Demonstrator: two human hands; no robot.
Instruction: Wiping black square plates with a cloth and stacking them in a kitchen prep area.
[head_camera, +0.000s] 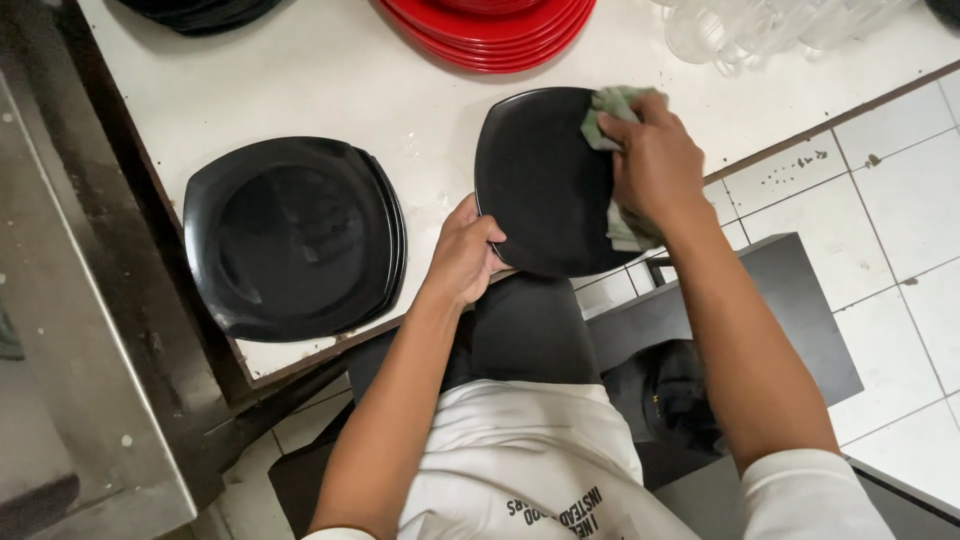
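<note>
Left hand (465, 255) clamped on the near rim of a bare black plate (540, 185) at the worktop (350, 90) edge, right hand (655, 165) closed on a green cloth (612, 105) pressed to its far side, black plate stack (295, 235) left, red plates (490, 30) beyond.

White table (330, 80) stands over pale tiled floor (900, 220).

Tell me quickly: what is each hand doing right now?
Left hand: closed on the near edge of the black plate.
Right hand: closed on a green cloth, pressing it to the plate.
</note>
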